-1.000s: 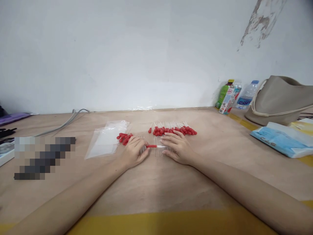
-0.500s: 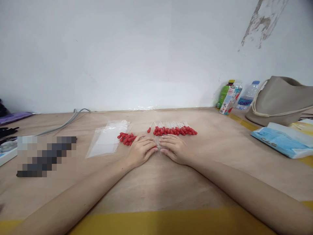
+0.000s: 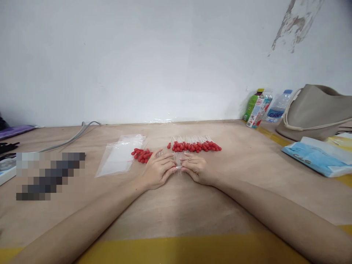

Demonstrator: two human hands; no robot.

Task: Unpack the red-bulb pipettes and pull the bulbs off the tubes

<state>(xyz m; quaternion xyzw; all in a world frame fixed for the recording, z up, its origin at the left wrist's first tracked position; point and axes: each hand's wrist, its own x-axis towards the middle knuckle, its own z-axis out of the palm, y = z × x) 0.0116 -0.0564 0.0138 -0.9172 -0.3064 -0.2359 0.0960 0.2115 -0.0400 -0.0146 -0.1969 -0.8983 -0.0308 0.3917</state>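
Note:
My left hand [image 3: 160, 169] and my right hand [image 3: 198, 168] face each other at the middle of the table, fingers bent. Their fingertips close on the two ends of a clear thin tube [image 3: 178, 168], lying crosswise between them. More clear tubes [image 3: 178, 158] lie under and between the fingers, partly hidden. Left of my left hand is a pile of loose red rubber bulbs [image 3: 140, 155]. Behind my right hand, a row of droppers with red bulbs [image 3: 196, 146] lies with clear stems pointing to the wall. A single red-bulbed dropper [image 3: 168, 145] sits just left of that row.
Clear plastic bags [image 3: 117, 157] lie flat to the left, with a blurred dark object [image 3: 51, 176] further out. A grey cable [image 3: 66, 140] runs along the back left. At right stand bottles [image 3: 277, 107], a grey bag [image 3: 310, 113] and a blue tissue pack [image 3: 313, 156].
The red bit at my left fingertips has gone from sight, and a clear tube now shows crosswise between both hands. My fingers have shifted slightly, uncovering more of the tubes.

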